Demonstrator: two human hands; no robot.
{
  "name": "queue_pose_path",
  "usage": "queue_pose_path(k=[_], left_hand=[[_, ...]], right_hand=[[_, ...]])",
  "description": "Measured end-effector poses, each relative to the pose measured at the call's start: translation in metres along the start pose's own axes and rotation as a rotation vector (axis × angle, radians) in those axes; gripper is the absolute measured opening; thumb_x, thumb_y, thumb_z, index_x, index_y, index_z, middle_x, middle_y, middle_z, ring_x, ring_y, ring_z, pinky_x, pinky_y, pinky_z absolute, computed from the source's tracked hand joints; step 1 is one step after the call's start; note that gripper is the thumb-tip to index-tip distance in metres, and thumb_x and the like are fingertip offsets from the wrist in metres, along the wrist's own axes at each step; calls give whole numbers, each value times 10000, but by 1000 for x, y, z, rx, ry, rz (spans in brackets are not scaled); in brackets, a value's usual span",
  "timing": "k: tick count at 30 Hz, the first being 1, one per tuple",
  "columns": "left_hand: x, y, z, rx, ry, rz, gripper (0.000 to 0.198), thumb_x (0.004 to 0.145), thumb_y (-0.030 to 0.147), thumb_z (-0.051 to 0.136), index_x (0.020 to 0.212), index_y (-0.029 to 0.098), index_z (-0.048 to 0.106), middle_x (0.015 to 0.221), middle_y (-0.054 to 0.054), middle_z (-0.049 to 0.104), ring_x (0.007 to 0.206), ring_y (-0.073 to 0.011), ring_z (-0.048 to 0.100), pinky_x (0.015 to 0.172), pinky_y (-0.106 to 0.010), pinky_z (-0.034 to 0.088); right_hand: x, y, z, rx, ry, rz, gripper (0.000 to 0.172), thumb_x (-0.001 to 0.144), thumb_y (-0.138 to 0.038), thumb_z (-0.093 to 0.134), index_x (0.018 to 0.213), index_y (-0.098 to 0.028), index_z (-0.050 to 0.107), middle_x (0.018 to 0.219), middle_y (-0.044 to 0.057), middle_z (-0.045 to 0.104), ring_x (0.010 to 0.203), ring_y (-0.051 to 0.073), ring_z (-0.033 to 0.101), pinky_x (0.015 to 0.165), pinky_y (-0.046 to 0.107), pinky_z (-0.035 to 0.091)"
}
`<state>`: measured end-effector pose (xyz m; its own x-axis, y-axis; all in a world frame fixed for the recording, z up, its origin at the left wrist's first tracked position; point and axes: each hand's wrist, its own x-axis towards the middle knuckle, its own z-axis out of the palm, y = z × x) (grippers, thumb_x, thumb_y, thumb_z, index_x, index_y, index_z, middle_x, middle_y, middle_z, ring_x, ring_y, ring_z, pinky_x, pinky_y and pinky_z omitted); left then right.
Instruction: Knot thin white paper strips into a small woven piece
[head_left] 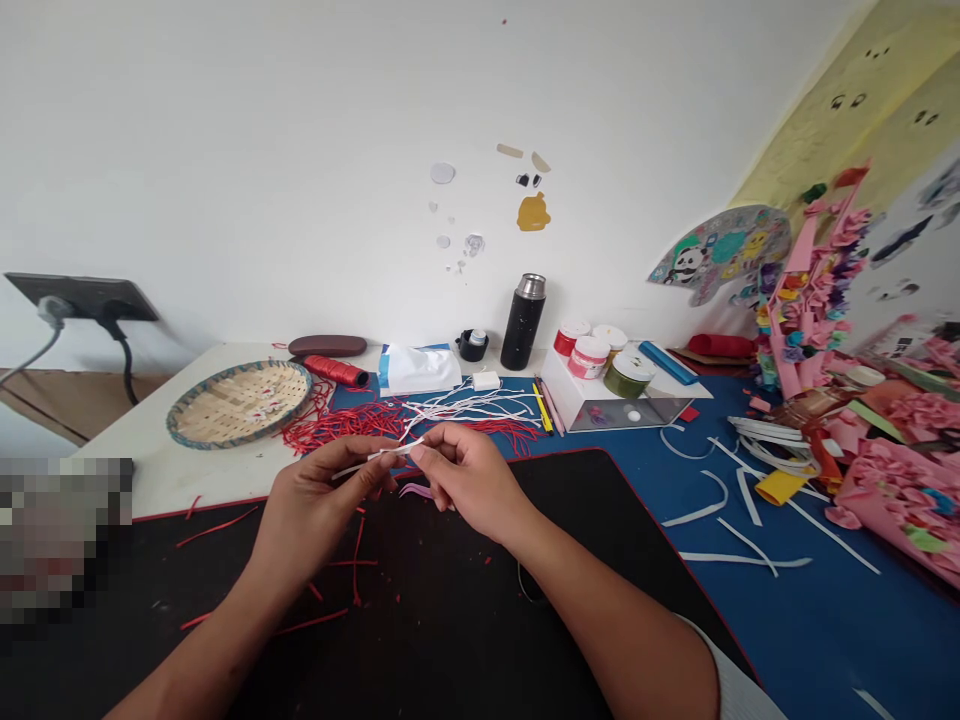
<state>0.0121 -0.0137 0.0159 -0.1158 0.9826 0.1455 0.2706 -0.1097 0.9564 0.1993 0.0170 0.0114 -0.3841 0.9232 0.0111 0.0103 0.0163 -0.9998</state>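
Pinching a slim white strip (405, 449) between thumbs and fingers, the bare left hand (311, 505) and bare right hand (476, 482) nearly meet, probably steadying it near the flat black red-edged mat's (465, 640) far side.

A flask (523, 325) stands on the tabletop (172, 475), near the wall (322, 200). Leftward from it come a cup (472, 346), a tissue pack (420, 370), a spool (336, 372) and a basket (240, 402). Right of it, a box (637, 414) carries jars (589, 357). Before it lie cords (465, 407); nearer, left hand (311, 495) and right hand (480, 480) hold a strip (409, 447) above a mat (465, 620).
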Motion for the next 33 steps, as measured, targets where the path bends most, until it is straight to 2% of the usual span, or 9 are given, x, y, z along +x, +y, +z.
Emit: queue_pose_path(k=[7, 13, 19, 24, 33], left_hand=[[0, 1, -3, -24, 20, -28, 325, 776, 503, 831, 951, 230, 817, 824, -44, 820, 707, -225, 730, 659, -299, 561], [-1, 4, 1, 34, 6, 42, 298, 765, 520, 825, 900, 254, 832, 864, -49, 837, 785, -264, 753, 727, -339, 598], [-2, 3, 1, -1, -19, 51, 278, 768, 503, 831, 902, 259, 835, 848, -44, 838, 779, -260, 769, 746, -339, 613], [-2, 4, 3, -37, -73, 36, 251, 780, 482, 829, 892, 258, 833, 830, -43, 837, 731, -242, 769, 696, -315, 618], [-1, 3, 3, 30, -89, 37, 292, 801, 510, 797, 919, 246, 834, 870, -62, 841, 768, -256, 761, 703, -330, 614]], right_hand=[[2, -1, -2, 106, -29, 3, 342, 950, -539, 646, 956, -200, 609, 582, -70, 553, 433, 75, 467, 444, 210, 334], [1, -2, -3, 135, -54, 9, 441, 936, -638, 634, 965, -200, 608, 664, -42, 589, 470, 82, 557, 420, 203, 321], [0, -1, 0, 74, -74, 30, 342, 967, -539, 628, 945, -198, 609, 657, -47, 595, 463, 77, 543, 452, 204, 364], [-2, -4, 1, 51, -51, 37, 231, 982, -420, 616, 945, -192, 620, 636, -52, 588, 464, 81, 540, 471, 208, 379], [-1, 1, 0, -50, -7, 13, 234, 978, -417, 617, 940, -190, 656, 561, -61, 568, 462, 91, 514, 508, 220, 390]])
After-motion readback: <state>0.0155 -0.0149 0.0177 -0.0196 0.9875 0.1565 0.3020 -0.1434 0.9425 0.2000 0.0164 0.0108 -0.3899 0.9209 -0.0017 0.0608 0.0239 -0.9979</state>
